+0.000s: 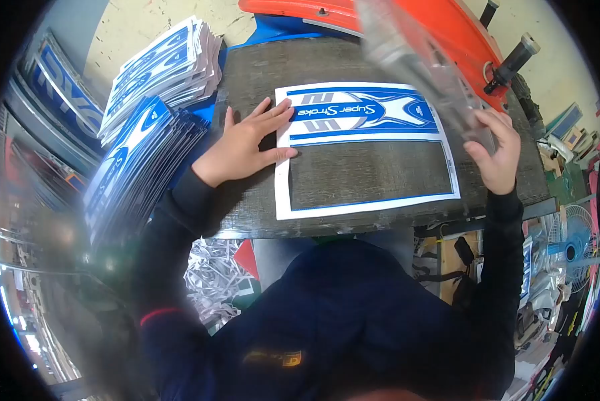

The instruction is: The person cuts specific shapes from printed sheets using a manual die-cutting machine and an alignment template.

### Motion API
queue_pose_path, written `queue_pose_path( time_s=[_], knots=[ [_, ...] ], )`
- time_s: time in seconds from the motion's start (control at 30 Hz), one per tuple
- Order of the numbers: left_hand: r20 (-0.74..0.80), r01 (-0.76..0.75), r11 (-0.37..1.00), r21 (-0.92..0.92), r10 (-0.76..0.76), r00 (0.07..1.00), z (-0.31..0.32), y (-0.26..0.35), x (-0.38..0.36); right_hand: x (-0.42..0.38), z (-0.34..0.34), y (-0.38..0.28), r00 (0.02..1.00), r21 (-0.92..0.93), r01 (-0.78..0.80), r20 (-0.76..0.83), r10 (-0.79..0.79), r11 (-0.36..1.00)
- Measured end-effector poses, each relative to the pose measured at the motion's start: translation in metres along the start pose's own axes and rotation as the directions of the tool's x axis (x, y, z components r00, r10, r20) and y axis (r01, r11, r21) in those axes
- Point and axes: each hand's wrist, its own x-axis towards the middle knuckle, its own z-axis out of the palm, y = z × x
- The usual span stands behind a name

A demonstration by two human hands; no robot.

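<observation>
Fingers of the left hand splay wide, tips on the left edge of a white-bordered blue sheet lettered "Super Stroke", flat on the dark, grained bench, a rectangular opening in its nearer half. The right hand pinches a blurred grey piece, material unclear. Matching prints stack leftward; a curved panel shows "RYO".

blue fan: far right | orange-red panel: top | lettered board: left
</observation>
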Motion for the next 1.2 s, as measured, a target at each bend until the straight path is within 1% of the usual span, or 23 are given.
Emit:
queue_pose_path(
  time_s=[0.03,0.07,0.1,0.17,0.2,0.23,0.27,0.3,0.37,0.47,0.5,0.57,0.67,0.93,0.97,1.0,1.13,1.2],
  knots=[
    [-0.019,0.003,1.0,0.003,-0.003,1.0,0.002,0.003,-0.004,0.007,0.004,-0.006,0.994,-0.145,0.061,0.104,-0.046,0.988],
    [-0.027,-0.003,1.0,-0.014,0.003,1.0,0.004,0.005,-0.007,0.012,0.012,-0.007,0.987,-0.169,0.088,0.145,-0.063,0.982],
    [-0.024,0.0,1.0,-0.014,-0.001,1.0,0.004,0.003,-0.008,0.016,0.02,-0.007,0.987,-0.165,0.086,0.147,-0.062,0.982],
    [-0.053,-0.013,0.997,-0.077,0.009,0.999,0.007,-0.002,-0.007,0.022,0.038,-0.006,0.968,-0.219,0.184,0.209,-0.138,0.958],
    [-0.054,-0.008,0.997,-0.077,0.004,0.999,0.01,-0.003,-0.008,0.024,0.047,-0.004,0.962,-0.226,0.211,0.218,-0.161,0.951],
    [-0.115,-0.015,0.993,-0.114,0.002,0.993,0.012,-0.004,-0.009,0.027,0.055,-0.003,0.962,-0.223,0.214,0.219,-0.165,0.951],
    [-0.175,-0.025,0.988,-0.151,-0.001,0.985,0.013,-0.005,-0.009,0.03,0.062,-0.002,0.949,-0.233,0.255,0.245,-0.197,0.939],
    [-0.175,-0.024,0.988,-0.152,-0.003,0.985,0.014,-0.007,-0.009,0.031,0.068,-0.001,0.935,-0.243,0.295,0.272,-0.227,0.924],
    [-0.228,0.01,0.962,-0.272,-0.074,0.971,0.014,-0.012,-0.009,0.033,0.078,-0.001,0.927,-0.253,0.305,0.297,-0.226,0.918],
    [-0.222,-0.013,0.962,-0.273,-0.05,0.974,0.008,-0.007,-0.012,0.033,0.088,0.0,0.909,-0.217,0.344,0.322,-0.266,0.913],
    [-0.221,-0.01,0.961,-0.276,-0.053,0.974,0.008,-0.007,-0.012,0.032,0.091,0.001,0.908,-0.215,0.345,0.325,-0.266,0.914],
    [-0.212,-0.001,0.965,-0.262,-0.056,0.976,0.007,-0.007,-0.011,0.029,0.095,0.002,0.906,-0.187,0.271,0.379,-0.185,0.944],
    [-0.206,0.014,0.949,-0.314,-0.083,0.975,0.007,-0.012,-0.011,0.026,0.099,0.004,0.907,-0.168,0.27,0.375,-0.192,0.948],
    [-0.195,0.001,0.963,-0.27,-0.055,0.979,0.006,-0.013,-0.013,0.024,0.098,-0.001,0.899,-0.163,0.289,0.384,-0.209,0.943],
    [-0.196,-0.001,0.967,-0.255,-0.05,0.979,0.006,-0.013,-0.013,0.025,0.098,-0.002,0.898,-0.18,0.313,0.376,-0.229,0.933],
    [-0.192,0.001,0.967,-0.256,-0.052,0.98,0.006,-0.013,-0.013,0.025,0.098,-0.003,0.897,-0.197,0.335,0.367,-0.248,0.921],
    [-0.194,0.008,0.963,-0.269,-0.062,0.979,0.007,-0.013,-0.012,0.022,0.1,-0.001,0.904,-0.177,0.316,0.355,-0.239,0.932],
    [-0.196,0.009,0.964,-0.265,-0.063,0.979,0.007,-0.013,-0.012,0.024,0.099,-0.005,0.898,-0.204,0.339,0.363,-0.251,0.919]
  ],
)
